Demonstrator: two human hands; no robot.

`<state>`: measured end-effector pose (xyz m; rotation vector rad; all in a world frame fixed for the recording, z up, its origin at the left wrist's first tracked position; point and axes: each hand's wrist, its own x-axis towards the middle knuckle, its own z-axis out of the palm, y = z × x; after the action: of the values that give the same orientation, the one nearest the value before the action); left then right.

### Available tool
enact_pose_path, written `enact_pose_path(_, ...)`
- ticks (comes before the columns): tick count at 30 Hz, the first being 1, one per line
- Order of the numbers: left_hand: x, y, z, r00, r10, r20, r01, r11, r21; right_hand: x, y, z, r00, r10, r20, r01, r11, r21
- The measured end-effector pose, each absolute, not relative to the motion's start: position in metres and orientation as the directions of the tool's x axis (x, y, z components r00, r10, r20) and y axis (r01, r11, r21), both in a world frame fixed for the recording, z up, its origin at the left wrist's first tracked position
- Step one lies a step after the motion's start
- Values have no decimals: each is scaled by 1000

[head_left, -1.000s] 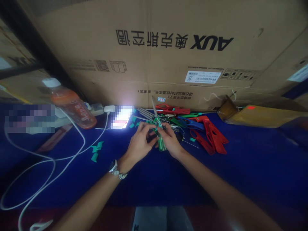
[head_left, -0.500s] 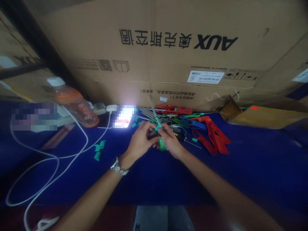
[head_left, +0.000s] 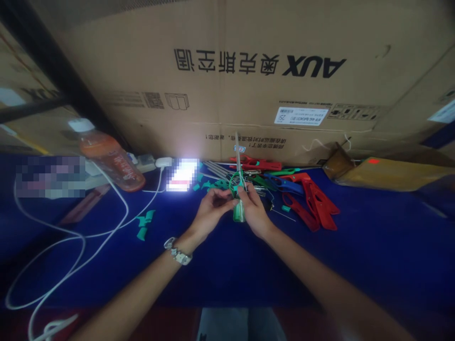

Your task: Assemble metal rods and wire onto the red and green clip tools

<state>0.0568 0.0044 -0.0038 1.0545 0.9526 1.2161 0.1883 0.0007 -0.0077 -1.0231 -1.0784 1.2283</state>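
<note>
My right hand (head_left: pixel 255 208) is closed around a green long-nosed lighter (head_left: pixel 237 214), held nearly upright with its thin metal tube pointing away from me. From the other side, my left hand (head_left: pixel 214 208) has its thumb and fingertips pinched against the lighter's green handle. Part of the handle is hidden by my fingers. Just beyond the hands lie several metal tubes (head_left: pixel 213 169) and small green plastic pieces (head_left: pixel 217 183). Red lighter shells (head_left: pixel 322 203) and a blue shell (head_left: pixel 284 183) lie to the right.
A large cardboard box (head_left: pixel 231 94) walls off the back. On the left stand a drink bottle (head_left: pixel 112 158), a lit phone (head_left: pixel 183 174) and a looped white cable (head_left: pixel 83 246). Green trigger-like pieces (head_left: pixel 144 222) lie nearby. A yellow packet (head_left: pixel 384 174) rests at the right.
The lighter has turned more upright, its metal tube swinging from left-leaning to nearly straight. My left fingers have shifted slightly along its side. The view has moved a little.
</note>
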Motion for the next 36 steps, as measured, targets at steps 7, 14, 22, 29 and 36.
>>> enact_pose_path(7, 57, -1, -1, 196, 980, -37, -210, 79, 974, 187, -1, -5, 88, 992, 85, -193, 101, -976)
enact_pose_path(14, 64, -8, -1, 209, 976, -63, -307, 126, 943, 182, -2, -2, 36, 995, 93, -218, 98, -971)
enact_pose_path(22, 39, 1, 4, 195, 971, 142, 37, -152, 988, 202, 2, 7, -18, 996, 82, -40, 81, -996)
enact_pose_path(29, 34, 7, 1, 174, 968, 181, 68, -195, 978, 225, -9, 22, 33, 953, 302, 390, 266, -882)
enact_pose_path(36, 34, 10, -1, 214, 962, 169, 69, -188, 980, 215, 1, 18, -104, 978, 181, 325, 205, -923)
